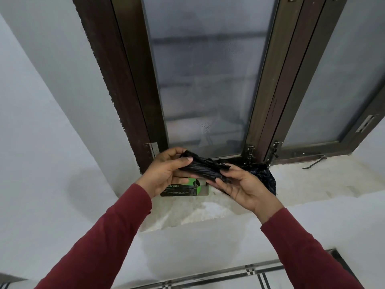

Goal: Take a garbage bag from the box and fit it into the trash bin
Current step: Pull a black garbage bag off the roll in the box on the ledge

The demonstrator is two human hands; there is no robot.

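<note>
- Head view: a pale stone window sill (312, 180) sits under a dark-framed frosted window (206, 80), between white walls.
- A green-and-black garbage bag box (185, 189) lies flat on the sill.
- The left hand (166, 174) and right hand (239, 184) both pinch a folded black garbage bag (204, 167) above the box, partly hiding it.
</note>
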